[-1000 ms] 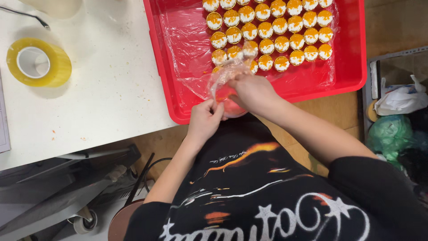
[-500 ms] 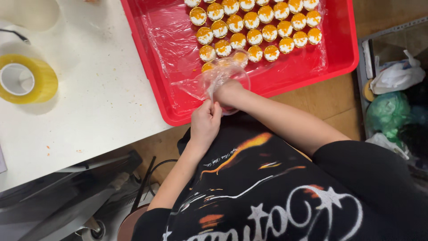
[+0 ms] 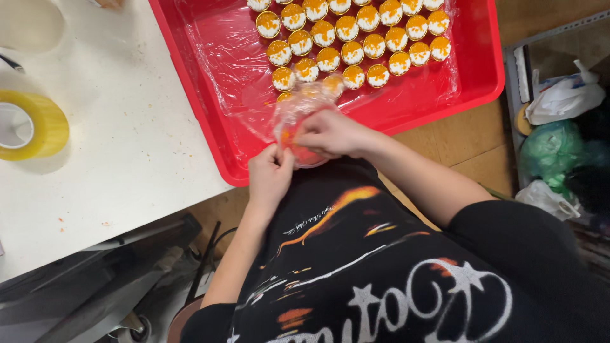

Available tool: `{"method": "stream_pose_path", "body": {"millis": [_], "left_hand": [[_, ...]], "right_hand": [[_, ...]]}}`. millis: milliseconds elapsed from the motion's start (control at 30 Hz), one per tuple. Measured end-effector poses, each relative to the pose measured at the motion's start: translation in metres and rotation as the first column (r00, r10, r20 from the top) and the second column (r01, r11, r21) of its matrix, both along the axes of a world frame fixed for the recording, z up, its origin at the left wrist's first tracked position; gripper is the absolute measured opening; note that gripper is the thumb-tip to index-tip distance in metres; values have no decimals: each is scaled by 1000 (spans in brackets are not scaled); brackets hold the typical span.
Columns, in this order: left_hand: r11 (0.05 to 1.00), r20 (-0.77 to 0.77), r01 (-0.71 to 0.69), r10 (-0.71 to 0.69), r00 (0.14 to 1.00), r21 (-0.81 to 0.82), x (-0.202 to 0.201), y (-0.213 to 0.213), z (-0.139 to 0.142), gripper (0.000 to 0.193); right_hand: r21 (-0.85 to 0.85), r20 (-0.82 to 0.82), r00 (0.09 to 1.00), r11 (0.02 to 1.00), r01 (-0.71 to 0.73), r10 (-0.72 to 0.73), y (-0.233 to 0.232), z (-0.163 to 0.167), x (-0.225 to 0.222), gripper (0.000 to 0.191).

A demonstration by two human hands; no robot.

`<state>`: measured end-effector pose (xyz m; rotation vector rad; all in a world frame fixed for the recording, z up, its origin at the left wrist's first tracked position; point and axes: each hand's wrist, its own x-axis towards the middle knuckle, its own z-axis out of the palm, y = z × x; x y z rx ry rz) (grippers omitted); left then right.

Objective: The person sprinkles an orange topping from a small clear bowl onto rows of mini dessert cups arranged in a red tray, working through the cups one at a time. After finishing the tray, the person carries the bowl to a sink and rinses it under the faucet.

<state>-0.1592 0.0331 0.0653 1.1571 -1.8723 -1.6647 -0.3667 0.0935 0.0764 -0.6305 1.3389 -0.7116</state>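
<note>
Pinching a small round cup wrapped in clear plastic film, both hands are working at the near rim of the red tray, centre of the frame. Left hand is gripping the film edge with thumb and fingertips pressed together; right hand is curling over the cup, fingers closed on it and the film. Risk, as I judge it: the cup is hanging half over the tray lip, so a slip could be dropping it onto the person's lap, and a hard pull could be tearing the film or dragging the neighbouring orange-topped cups out of their rows in the upper centre. Both forearms are angling up from the lower frame, wrists bent inward. Yellow tape roll is sitting on the white table, far left.
</note>
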Motion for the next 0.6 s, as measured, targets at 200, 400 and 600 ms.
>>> {"method": "stream_pose_path", "body": {"millis": [200,400,600], "left_hand": [[985,-43,-136,142,989,109,13,-8,-1,38],[968,16,-196,195,981,159,21,-10,2,34],[965,42,-206,202,979,160,20,-6,-1,35]], "right_hand": [[78,-246,908,927,367,-338,56,30,-93,14],[85,-378,834,882,463,-401,65,-33,-152,26],[92,-394,858,914,395,-331,51,-70,-146,24]]}}
